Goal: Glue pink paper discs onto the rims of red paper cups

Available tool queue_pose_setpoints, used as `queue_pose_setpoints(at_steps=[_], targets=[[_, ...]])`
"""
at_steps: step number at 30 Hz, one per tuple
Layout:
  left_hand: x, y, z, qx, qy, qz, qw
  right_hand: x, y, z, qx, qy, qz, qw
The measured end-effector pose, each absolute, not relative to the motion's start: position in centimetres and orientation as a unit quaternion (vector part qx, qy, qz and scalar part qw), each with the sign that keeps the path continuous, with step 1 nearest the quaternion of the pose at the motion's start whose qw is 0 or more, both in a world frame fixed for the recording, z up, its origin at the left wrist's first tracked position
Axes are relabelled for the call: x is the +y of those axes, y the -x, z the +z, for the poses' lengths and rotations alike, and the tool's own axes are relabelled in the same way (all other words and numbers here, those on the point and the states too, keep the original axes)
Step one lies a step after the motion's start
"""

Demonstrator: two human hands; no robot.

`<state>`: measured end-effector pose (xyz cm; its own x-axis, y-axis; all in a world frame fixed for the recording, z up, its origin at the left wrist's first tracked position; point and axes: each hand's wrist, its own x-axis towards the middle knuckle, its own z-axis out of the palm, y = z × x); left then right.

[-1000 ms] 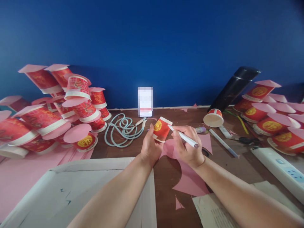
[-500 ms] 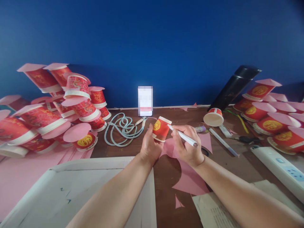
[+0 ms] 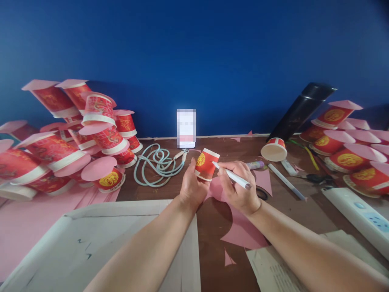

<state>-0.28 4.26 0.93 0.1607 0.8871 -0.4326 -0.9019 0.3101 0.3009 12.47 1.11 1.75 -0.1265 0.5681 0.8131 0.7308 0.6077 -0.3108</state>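
My left hand (image 3: 194, 186) is wrapped round a red paper cup (image 3: 208, 164) with a yellow round emblem, holding it slightly tilted over the table. In my right hand (image 3: 241, 186) is a white pen (image 3: 235, 177), gripped between thumb and fingers. Its tip points up and left and is at the cup's red side; whether it touches I cannot tell. Beneath my hands lies cut pink paper (image 3: 244, 227) with rounded cut-outs. Part of a black ring-like handle (image 3: 261, 193) shows just beside my right wrist.
Pink-topped cups are stacked left (image 3: 103, 140) and right (image 3: 348, 158). Behind are a phone (image 3: 186, 129), a pale blue cable (image 3: 156, 184), a paper cup on its side (image 3: 273, 150) and a black flask (image 3: 299, 113). A power strip (image 3: 358, 219) lies right, a white board (image 3: 121, 239) front left.
The pen tip has shifted slightly left and down along the cup's side, my right hand moving with it. My left hand and the cup stay nearly still.
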Motion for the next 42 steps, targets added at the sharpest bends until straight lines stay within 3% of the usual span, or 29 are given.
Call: queue_pose_setpoints(at_steps=[42], targets=[[4.10,0.01,0.94,0.260,-0.056,0.570,0.778,1.09,-12.11,1.51,-0.768,0.403,-0.075,0.491]])
